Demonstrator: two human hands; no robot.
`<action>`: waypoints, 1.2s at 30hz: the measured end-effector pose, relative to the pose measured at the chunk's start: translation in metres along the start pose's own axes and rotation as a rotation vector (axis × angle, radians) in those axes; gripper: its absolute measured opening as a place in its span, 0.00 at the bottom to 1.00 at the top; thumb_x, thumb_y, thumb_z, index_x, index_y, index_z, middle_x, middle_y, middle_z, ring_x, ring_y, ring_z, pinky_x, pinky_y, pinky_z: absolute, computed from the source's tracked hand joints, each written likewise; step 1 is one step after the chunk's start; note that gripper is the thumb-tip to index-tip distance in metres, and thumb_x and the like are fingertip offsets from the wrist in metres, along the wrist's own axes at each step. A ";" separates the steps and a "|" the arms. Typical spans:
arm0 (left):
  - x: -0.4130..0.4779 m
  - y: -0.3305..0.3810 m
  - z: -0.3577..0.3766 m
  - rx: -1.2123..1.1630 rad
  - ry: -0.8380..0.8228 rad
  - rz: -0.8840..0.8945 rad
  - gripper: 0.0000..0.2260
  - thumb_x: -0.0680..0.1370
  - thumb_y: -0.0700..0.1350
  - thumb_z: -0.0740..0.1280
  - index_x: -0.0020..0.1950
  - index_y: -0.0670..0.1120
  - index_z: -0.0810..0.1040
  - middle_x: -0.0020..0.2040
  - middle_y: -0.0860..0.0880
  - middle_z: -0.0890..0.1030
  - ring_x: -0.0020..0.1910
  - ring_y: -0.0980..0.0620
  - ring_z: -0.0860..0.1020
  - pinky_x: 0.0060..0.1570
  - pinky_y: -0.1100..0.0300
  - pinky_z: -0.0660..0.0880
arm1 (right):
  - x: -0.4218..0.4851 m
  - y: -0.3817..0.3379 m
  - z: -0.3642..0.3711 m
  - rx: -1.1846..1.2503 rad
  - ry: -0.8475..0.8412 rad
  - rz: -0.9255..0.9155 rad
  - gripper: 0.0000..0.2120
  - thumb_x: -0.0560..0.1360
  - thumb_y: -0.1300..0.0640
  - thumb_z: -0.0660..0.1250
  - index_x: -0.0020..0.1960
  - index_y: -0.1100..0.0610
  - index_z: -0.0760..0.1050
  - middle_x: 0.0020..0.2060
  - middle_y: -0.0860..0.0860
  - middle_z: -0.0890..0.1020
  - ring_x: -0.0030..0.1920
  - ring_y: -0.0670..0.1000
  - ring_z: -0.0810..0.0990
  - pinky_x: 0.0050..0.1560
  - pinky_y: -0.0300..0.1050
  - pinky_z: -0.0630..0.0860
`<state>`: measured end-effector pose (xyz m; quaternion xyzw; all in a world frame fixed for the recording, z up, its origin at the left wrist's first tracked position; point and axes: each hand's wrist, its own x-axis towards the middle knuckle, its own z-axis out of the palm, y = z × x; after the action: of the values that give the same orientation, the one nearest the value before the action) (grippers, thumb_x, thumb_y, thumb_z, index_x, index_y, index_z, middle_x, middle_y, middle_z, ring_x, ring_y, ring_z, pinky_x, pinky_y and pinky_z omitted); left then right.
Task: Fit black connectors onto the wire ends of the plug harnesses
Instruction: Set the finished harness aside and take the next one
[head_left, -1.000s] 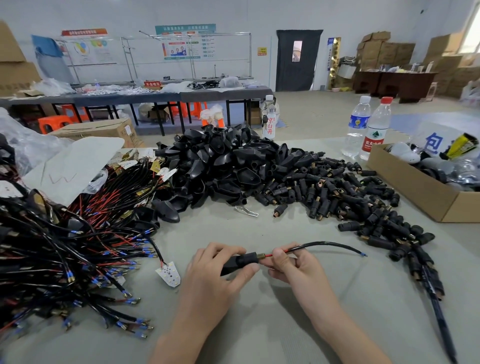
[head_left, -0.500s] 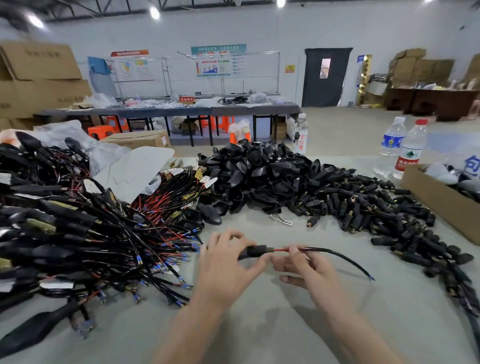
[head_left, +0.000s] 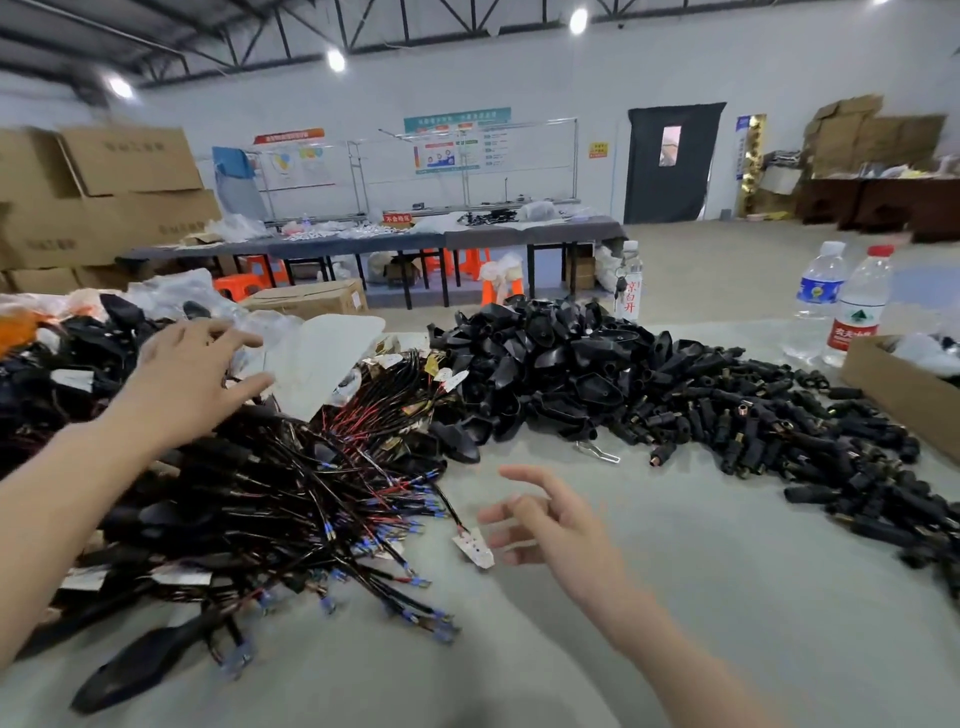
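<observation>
Two hands are in view, and neither holds anything. The left hand (head_left: 189, 371) is raised over the far left of the harness pile (head_left: 311, 499), its grip apart with the fingers spread. The right hand (head_left: 553, 519) is low over the bare table (head_left: 701, 597), its grip also apart with the fingers loosely fanned, just beside a small white tag (head_left: 475, 548).

The harnesses are too many to count. They lie in one tangled heap on the left of the table. They are thin black leads with red strands showing, and most of them run from the far left toward the near right, so their blue-tipped ends fan out near the right hand.

The black connectors (head_left: 753, 431) are also too many to count. They are spread in a band on the right of the table, well apart from both hands. They are short and round, some with a brass end, and they point every way.

Between the two piles sits a mound of black shells (head_left: 545, 364). Three bottles (head_left: 821, 291) stand at the far edge, and one cardboard box (head_left: 904, 400) is on the right.
</observation>
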<state>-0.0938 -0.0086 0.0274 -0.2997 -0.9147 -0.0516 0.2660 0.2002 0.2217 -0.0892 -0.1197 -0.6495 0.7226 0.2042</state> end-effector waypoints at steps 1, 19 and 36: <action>-0.005 0.007 0.007 -0.050 0.002 0.000 0.21 0.77 0.58 0.68 0.66 0.50 0.76 0.66 0.40 0.74 0.68 0.35 0.68 0.68 0.37 0.64 | 0.003 0.001 -0.008 0.009 0.058 0.023 0.12 0.82 0.65 0.57 0.61 0.54 0.74 0.43 0.53 0.87 0.38 0.49 0.83 0.38 0.41 0.80; 0.044 0.142 0.160 0.129 -0.399 0.039 0.17 0.84 0.53 0.57 0.69 0.49 0.74 0.64 0.45 0.78 0.64 0.41 0.74 0.60 0.47 0.70 | 0.085 0.031 -0.062 -0.007 0.239 0.137 0.11 0.81 0.65 0.57 0.58 0.56 0.75 0.45 0.54 0.85 0.36 0.49 0.80 0.36 0.41 0.78; 0.114 0.163 0.044 -1.071 0.206 -0.265 0.12 0.84 0.44 0.54 0.49 0.46 0.76 0.35 0.53 0.80 0.29 0.61 0.76 0.31 0.68 0.73 | 0.087 0.047 -0.046 -0.139 0.177 0.152 0.11 0.81 0.61 0.59 0.54 0.49 0.76 0.44 0.48 0.84 0.38 0.47 0.81 0.38 0.40 0.78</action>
<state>-0.0975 0.1945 0.0380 -0.2688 -0.7598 -0.5711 0.1560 0.1365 0.2982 -0.1332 -0.2460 -0.6664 0.6758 0.1966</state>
